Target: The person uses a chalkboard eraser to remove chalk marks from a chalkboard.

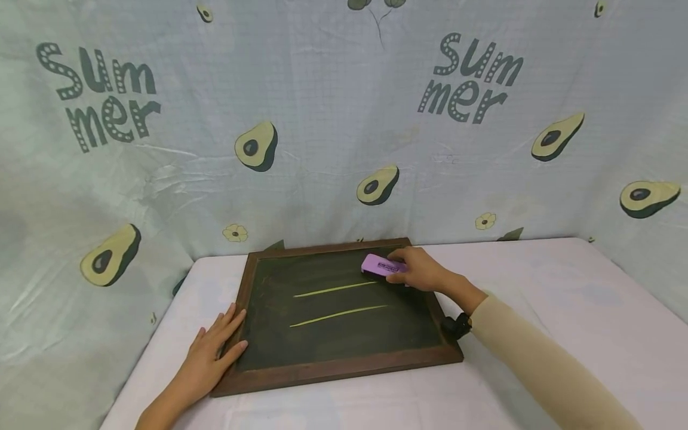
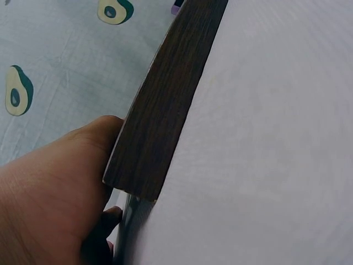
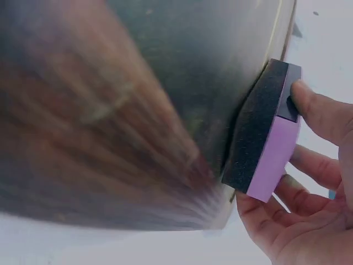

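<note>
Purple eraser [image 1: 380, 265] pinched in right hand [image 1: 424, 270] at upper right of the blackboard [image 1: 333, 343], left hand [image 1: 201, 361] resting loose-fingered on the wooden frame [image 1: 344, 368]; best keep felt [image 3: 256, 127] flat, pressure even along yellow lines [image 1: 333, 289], frame braced

Purple-and-black eraser [image 1: 376, 264] right of centre, yellow lines [image 1: 334, 289] on blackish-green board [image 1: 333, 341], brown frame [image 1: 344, 366], avocado-print pale cloth [image 1: 322, 71] up top!

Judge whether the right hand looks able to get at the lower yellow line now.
Probably yes: the right hand holds the purple eraser near the upper right of the chalkboard, with bare board between it and the lower yellow line; the left hand is clear, at the left edge.
</note>
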The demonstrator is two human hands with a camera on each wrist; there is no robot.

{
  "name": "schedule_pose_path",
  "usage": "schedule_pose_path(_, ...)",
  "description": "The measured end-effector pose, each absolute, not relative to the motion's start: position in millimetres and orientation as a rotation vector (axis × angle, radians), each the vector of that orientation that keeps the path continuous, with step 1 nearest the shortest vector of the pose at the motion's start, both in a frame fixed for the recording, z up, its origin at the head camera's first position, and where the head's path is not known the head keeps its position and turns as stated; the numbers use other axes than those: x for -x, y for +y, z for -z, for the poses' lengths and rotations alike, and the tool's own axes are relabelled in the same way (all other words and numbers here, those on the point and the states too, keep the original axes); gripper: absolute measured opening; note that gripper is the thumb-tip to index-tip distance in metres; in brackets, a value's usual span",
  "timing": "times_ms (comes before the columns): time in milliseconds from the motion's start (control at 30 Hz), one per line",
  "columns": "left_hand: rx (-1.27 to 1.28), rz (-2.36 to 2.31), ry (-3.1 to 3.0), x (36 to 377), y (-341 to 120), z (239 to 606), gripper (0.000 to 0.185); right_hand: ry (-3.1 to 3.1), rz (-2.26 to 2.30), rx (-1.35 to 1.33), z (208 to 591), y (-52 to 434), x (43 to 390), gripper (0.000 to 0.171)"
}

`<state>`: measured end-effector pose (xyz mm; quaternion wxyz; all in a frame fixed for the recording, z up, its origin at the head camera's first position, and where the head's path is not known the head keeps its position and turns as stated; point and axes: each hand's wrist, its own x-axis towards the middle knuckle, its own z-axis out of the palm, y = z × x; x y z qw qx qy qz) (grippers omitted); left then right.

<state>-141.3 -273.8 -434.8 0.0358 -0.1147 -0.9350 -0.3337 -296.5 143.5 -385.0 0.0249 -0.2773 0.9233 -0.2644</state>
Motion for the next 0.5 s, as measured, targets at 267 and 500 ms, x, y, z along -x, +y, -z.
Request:
schedule_pose_path(267,0.373,1.023,-2.846,142.5,-275.8,435.7,0.062,2.865,0.851,0.838,387.0,143.5,299.7,0.044)
schedule_pose_path(500,0.357,1.017,-2.856,142.0,-275.9,437.0,0.063,2.84,0.887,0.864,386.3,128.1,297.3,0.043)
